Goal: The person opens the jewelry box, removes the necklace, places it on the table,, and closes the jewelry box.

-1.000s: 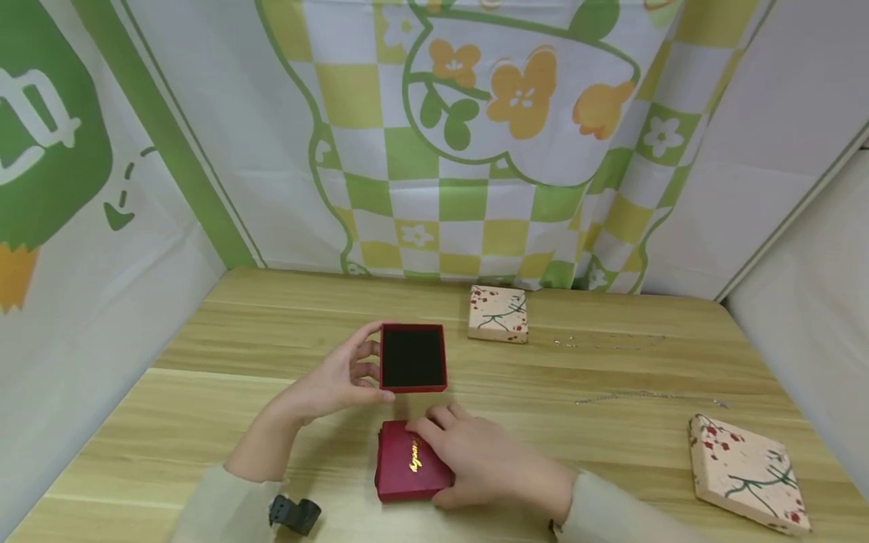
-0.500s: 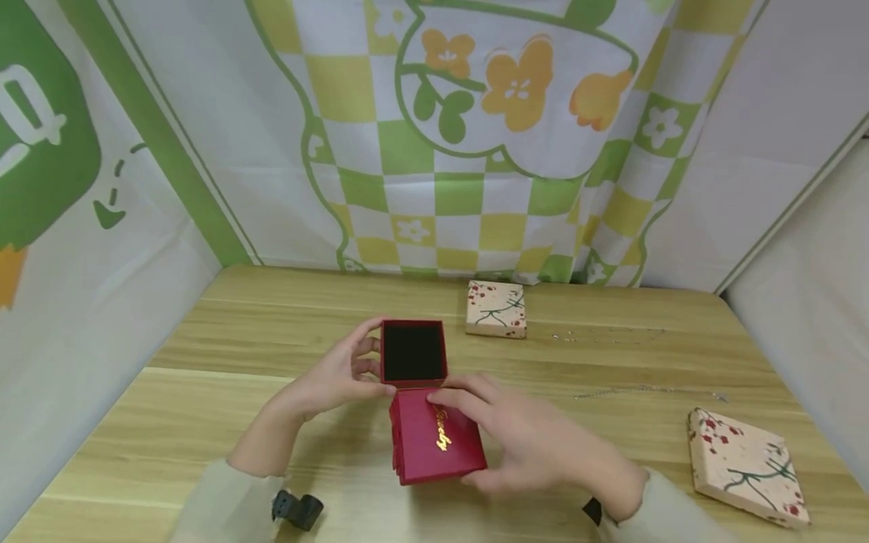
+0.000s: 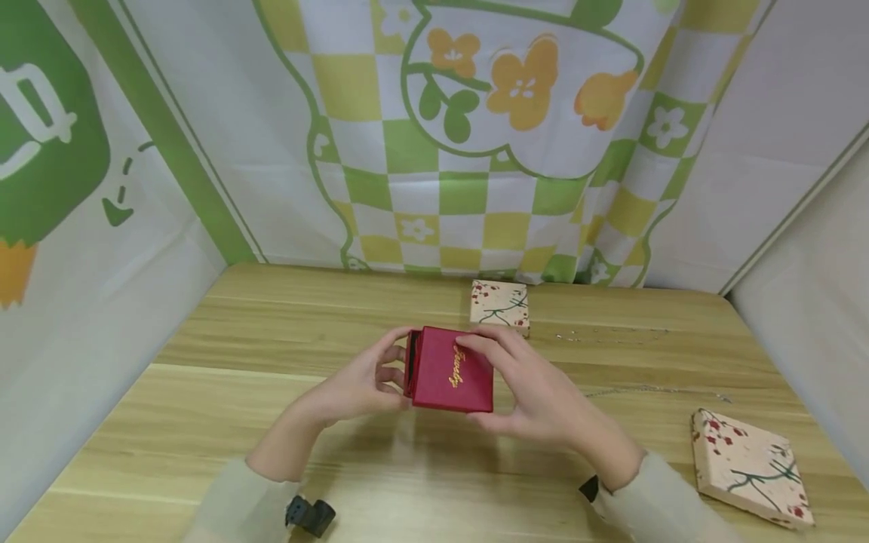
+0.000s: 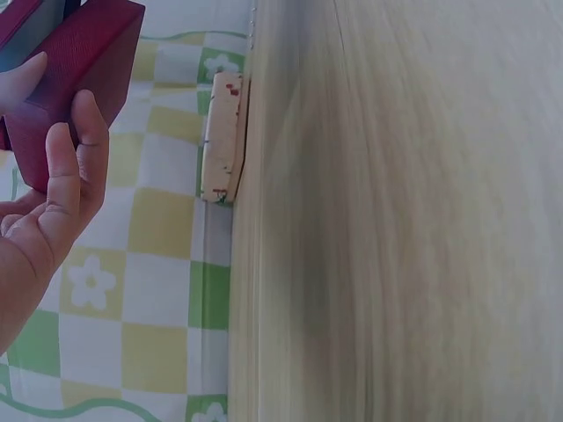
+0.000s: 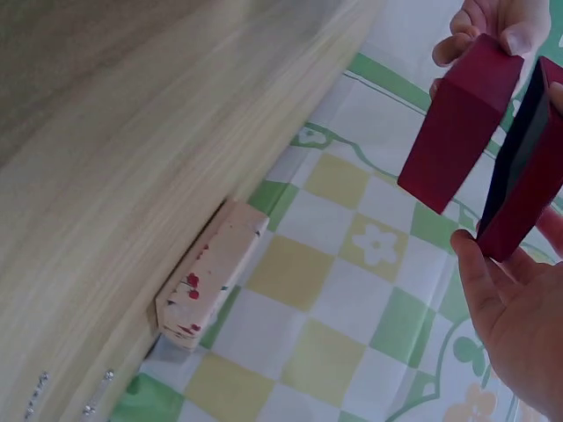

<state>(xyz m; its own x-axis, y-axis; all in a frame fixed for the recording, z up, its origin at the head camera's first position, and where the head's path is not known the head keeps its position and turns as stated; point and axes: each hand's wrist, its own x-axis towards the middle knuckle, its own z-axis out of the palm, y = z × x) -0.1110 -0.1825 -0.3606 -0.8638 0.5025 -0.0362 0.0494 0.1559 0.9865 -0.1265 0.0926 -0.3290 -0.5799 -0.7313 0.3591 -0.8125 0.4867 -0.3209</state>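
My left hand [image 3: 356,388] grips a small red box base [image 5: 462,123] by its sides. In the head view only a narrow left strip of that base shows. My right hand [image 3: 539,388] holds the matching red lid [image 3: 437,369], marked with gold lettering, fingers at its far edge and thumb at its near edge. The lid hangs in front of the base and covers most of it from above. A gap between the two shows in the right wrist view, where the lid's dark inside faces the base. Both parts are held above the table.
A cream box with red blossoms [image 3: 498,303] stands at the table's back edge. A larger matching box [image 3: 750,467] lies at the right. Two thin silver chains, one a necklace [image 3: 658,390], lie between them on the wooden table [image 3: 237,332]. A patterned curtain hangs behind.
The right hand has raised the red lid from near the table, away from me, until it overlaps the base. The left hand has shifted slightly right with the base.
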